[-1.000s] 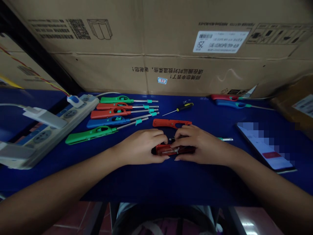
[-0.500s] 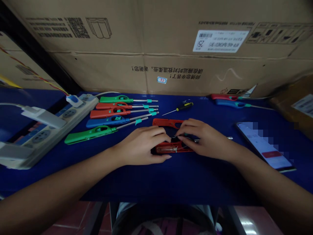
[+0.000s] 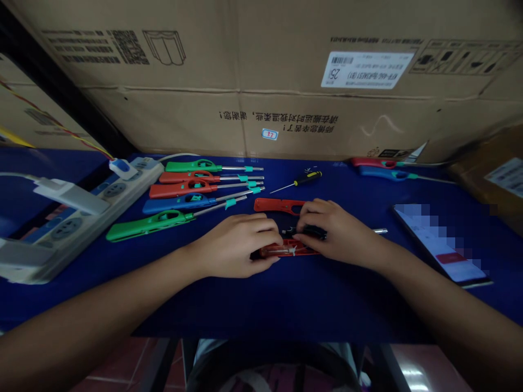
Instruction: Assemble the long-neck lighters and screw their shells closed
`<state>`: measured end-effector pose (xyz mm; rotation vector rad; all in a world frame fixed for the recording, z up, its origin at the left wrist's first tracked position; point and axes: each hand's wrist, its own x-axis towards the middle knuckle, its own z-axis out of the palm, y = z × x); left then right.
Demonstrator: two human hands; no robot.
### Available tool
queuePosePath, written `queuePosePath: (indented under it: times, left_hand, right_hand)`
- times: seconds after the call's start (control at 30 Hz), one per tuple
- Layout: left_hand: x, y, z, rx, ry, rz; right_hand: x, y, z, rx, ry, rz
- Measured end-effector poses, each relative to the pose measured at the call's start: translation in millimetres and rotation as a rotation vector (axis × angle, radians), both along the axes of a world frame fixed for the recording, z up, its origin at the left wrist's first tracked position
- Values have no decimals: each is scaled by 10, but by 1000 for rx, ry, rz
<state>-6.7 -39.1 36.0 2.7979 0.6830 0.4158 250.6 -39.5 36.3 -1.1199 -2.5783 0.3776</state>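
My left hand [image 3: 235,244] is closed around the left end of an opened red lighter body [image 3: 302,249], which lies on the blue table. Inside that half sits a clear fuel tank [image 3: 278,250] with a small white piece at its end. Bent fingers of my right hand [image 3: 341,231] pinch a small black part [image 3: 315,232] just above the lighter body. A metal tube [image 3: 381,231] pokes out to the right, beyond my right hand. The loose red cover half [image 3: 273,204] lies behind, its right end hidden by my right fingers.
Several long lighters, green, red and blue [image 3: 180,203], lie in a row at the left beside a power strip [image 3: 87,218]. A screwdriver [image 3: 300,181] rests behind the cover. Two lighters [image 3: 386,172] and a phone [image 3: 443,245] are at the right. A large carton [image 3: 204,125] stands behind.
My right fingers have moved slightly, and the black part now shows between them, where mostly a thin wire showed before. My left hand keeps its hold on the lighter body.
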Motion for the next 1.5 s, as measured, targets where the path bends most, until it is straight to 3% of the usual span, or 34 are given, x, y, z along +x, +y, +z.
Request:
queuePosePath:
  times: [0.2, 0.43, 1.27, 1.5]
  left_hand:
    - [1, 12, -5, 11, 6, -6]
    - [-13, 18, 15, 0, 16, -18]
    - [-28, 35, 20, 12, 9, -35]
    - [-21, 34, 46, 19, 28, -27]
  right_hand:
    - [36, 18, 77, -53, 98, 23]
    - [120, 20, 151, -118, 88, 153]
    - [175, 38, 142, -174, -9, 114]
    - [143, 39, 136, -176, 76, 53]
